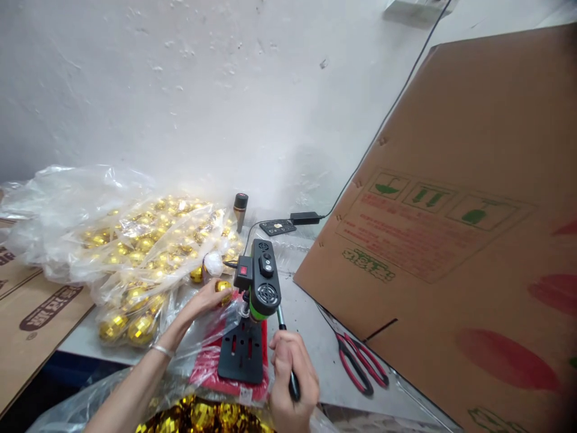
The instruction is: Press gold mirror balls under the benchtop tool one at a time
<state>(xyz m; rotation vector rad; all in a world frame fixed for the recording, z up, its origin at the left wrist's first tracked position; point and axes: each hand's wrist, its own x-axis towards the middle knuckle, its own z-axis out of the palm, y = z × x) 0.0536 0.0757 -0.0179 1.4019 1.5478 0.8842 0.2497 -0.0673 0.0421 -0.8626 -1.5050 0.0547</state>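
Observation:
My left hand (211, 297) is closed around a shiny gold mirrored ball (223, 290), just left of a small black bench press (265, 276). With its fingers wrapped round the black grip, my right hand (294, 373) holds the press's lever handle (294, 385). The press has a red switch and a slotted black base plate (241, 355), which rests on a red plastic sheet (207, 367). A clear plastic bag (148, 240) full of gold balls lies behind my left arm. More gold balls (202, 415) fill an open bag below the table's front edge.
On the right, a large cardboard box (433, 240) leans over the table, with red-handled scissors (360, 361) at its foot. A dark cylinder (240, 210) and a power adapter (305, 218) with its cable stand near the wall. Flat cardboard (45, 300) lies at left.

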